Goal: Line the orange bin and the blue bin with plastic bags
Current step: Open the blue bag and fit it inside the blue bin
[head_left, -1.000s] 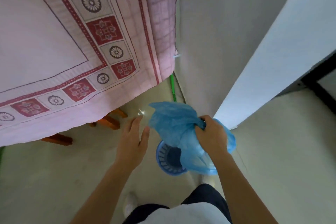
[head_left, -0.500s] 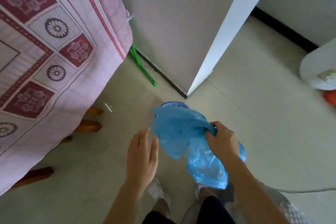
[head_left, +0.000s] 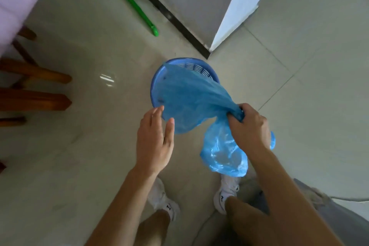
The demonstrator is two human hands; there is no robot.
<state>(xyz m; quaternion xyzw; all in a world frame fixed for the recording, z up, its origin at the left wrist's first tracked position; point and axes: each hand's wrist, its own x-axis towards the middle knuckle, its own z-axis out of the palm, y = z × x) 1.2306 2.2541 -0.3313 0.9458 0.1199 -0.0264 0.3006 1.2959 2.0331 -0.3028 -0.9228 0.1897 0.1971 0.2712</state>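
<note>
The blue bin, a round slotted plastic basket, stands on the floor just in front of my feet. A blue plastic bag hangs over most of its opening and hides the inside. My right hand is shut on the bunched middle of the bag, to the right of the bin, and the bag's lower part droops beneath it. My left hand is open, fingers spread, its fingertips at the bag's left edge beside the bin's near rim. The orange bin is not in view.
A wall corner with a dark skirting stands right behind the bin. A green stick leans along the wall at the back. Wooden furniture legs and a pink cloth are at the left. Pale tiled floor lies all around.
The view has tilted down and moved closer to the blue bin. The bag, held by my right hand, has come down over the bin's opening. My left hand has stayed open beside it.
</note>
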